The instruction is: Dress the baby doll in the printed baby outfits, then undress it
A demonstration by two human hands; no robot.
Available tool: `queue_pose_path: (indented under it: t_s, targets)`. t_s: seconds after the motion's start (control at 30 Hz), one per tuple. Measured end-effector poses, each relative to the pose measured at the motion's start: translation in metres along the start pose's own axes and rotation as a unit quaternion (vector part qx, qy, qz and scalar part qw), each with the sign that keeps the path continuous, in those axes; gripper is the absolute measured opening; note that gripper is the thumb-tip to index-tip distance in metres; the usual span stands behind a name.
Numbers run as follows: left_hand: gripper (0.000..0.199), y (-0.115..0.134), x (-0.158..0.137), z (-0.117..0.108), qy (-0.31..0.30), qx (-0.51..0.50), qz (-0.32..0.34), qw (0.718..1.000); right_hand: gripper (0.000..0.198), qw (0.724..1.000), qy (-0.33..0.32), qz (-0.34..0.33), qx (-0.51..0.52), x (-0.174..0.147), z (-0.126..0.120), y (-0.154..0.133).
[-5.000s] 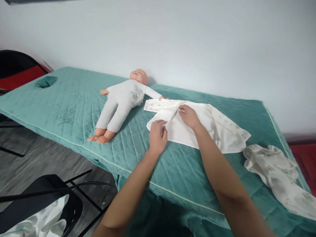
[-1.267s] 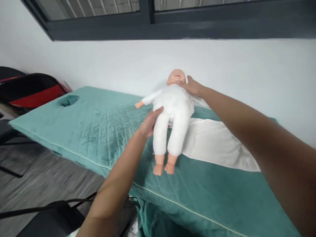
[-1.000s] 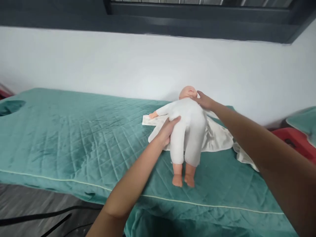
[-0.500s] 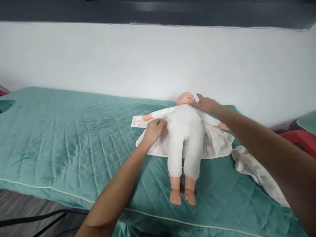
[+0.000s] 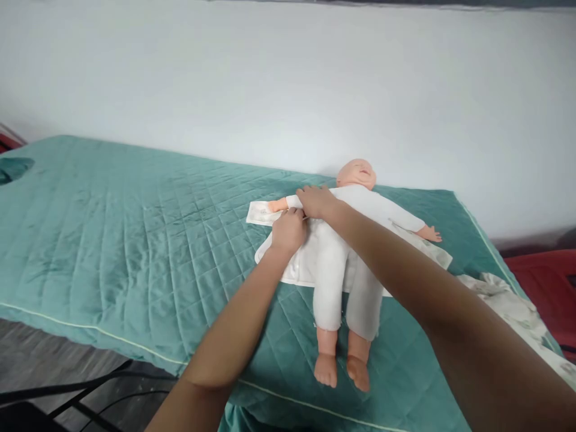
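Observation:
A baby doll (image 5: 330, 282) with a white cloth body and bare plastic head, hands and feet lies on its back. Beneath it a small white baby jacket (image 5: 299, 267) is spread open, one sleeve stretched out to the left under the doll's arm. My left hand (image 5: 289, 231) is closed on the jacket's fabric by the doll's side, just below that arm. Right above it, my right hand (image 5: 317, 201) curls over the doll's upper arm close to the shoulder. Both hands nearly touch, and my right forearm crosses the doll's belly.
Green quilted padding (image 5: 135, 240) covers the bed, which stands against a white wall (image 5: 225, 90). A crumpled pale patterned cloth (image 5: 508, 306) lies at the right, partly behind my right arm. Beyond it is a red chair (image 5: 544, 288). Black metal bars (image 5: 90, 384) show at lower left.
My right hand has come from beside the doll's head leftward and down onto its upper arm. My left hand stays by the jacket at the doll's side. The view has tilted down.

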State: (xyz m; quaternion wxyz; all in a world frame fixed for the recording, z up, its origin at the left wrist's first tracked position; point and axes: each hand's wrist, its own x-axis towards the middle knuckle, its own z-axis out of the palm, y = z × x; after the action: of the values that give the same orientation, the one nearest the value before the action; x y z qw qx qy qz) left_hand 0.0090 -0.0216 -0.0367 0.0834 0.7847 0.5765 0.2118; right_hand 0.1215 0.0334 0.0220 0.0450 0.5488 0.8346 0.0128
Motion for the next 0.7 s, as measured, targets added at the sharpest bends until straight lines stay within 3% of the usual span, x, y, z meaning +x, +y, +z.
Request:
queue_pose_path:
  t_s: [0.1, 0.2, 0.33, 0.43, 0.57, 0.7]
  targets:
    - [0.022, -0.009, 0.005, -0.004, 0.008, -0.110, -0.038, 0.993, 0.027, 1.000, 0.012, -0.004, 0.014, -0.009, -0.007, 0.014]
    - [0.016, -0.020, 0.009, -0.006, 0.046, -0.253, -0.099, 0.961, 0.034, 0.997, 0.050, 0.005, 0.051, -0.027, -0.016, 0.028]
    - [0.019, -0.033, 0.012, -0.007, 0.072, -0.444, -0.165, 0.877, 0.042, 0.987, 0.083, -0.012, 0.140, -0.047, -0.021, 0.037]
    - [0.027, -0.040, 0.012, -0.012, 0.031, -0.561, -0.161, 0.812, 0.048, 0.990, 0.069, -0.030, 0.117, -0.057, -0.021, 0.035]
    - [0.025, -0.045, 0.011, -0.023, -0.059, -0.628, -0.170, 0.757, 0.053, 0.998, 0.048, 0.002, 0.046, -0.063, -0.021, 0.032]
    - [0.021, -0.042, 0.011, -0.028, -0.018, -0.651, -0.231, 0.723, 0.054, 0.999, 0.031, 0.003, 0.020, -0.062, -0.014, 0.034]
